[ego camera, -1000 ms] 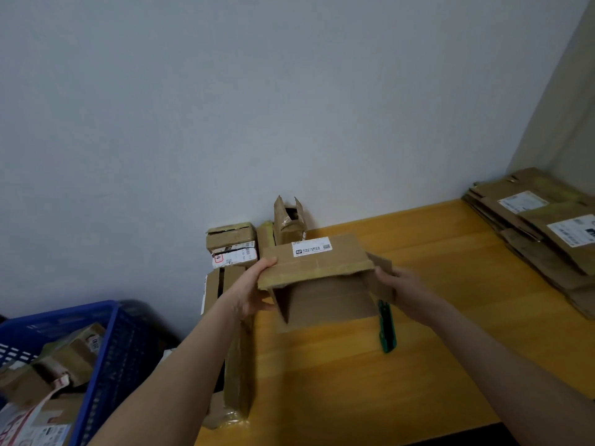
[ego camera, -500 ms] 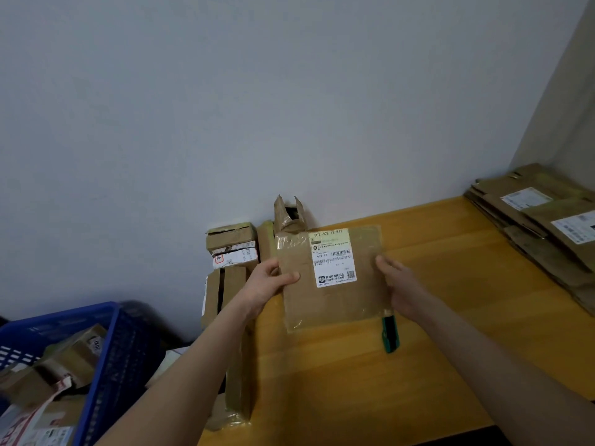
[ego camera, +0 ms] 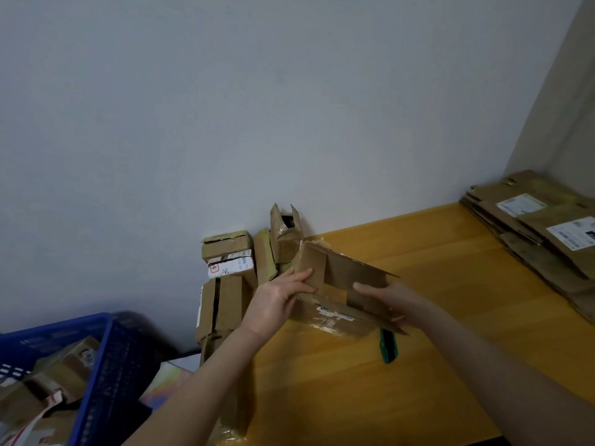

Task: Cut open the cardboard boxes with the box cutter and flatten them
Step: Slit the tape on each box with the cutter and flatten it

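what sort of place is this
Likely a room corner for breaking down parcels: a yellow wooden table against a bare grey wall, a stack of flattened brown cardboard boxes, and a blue plastic crate.

Cannot read the blurred label (ego camera: 335,314) on the cardboard box (ego camera: 341,272), cannot see the upper end of the box cutter (ego camera: 388,348) beneath it, and cannot follow the flattened stack (ego camera: 547,249) or blue crate (ego camera: 64,327) past the picture's edges.
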A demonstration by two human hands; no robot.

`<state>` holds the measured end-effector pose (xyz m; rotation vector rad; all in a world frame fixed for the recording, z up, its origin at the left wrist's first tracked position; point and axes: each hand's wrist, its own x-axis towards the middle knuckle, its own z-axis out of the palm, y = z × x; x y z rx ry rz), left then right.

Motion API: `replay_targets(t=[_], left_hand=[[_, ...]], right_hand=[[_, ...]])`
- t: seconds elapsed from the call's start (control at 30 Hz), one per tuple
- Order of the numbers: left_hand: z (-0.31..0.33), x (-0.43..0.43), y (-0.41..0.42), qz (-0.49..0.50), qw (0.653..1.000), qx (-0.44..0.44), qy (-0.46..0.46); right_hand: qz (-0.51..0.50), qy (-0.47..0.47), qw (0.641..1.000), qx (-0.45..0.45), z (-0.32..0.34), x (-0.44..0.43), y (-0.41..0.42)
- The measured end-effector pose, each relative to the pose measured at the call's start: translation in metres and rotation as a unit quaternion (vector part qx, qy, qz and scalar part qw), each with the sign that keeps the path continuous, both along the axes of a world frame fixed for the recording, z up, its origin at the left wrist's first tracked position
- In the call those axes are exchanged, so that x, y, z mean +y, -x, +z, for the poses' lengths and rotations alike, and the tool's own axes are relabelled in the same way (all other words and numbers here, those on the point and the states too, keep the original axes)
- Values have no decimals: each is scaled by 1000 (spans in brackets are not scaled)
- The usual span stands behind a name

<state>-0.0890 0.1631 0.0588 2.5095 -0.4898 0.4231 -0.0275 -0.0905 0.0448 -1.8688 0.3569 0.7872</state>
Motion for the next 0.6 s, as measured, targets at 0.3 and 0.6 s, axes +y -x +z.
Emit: replay_targets(t=[0.3, 0.6], left_hand=[[22, 2, 0, 52, 891, 339, 298], [-10, 4, -15, 253, 819, 427, 288]], right_hand=[[-88, 68, 984, -136, -3, 13, 1], [-66, -15, 969, -236, 0, 25, 19]])
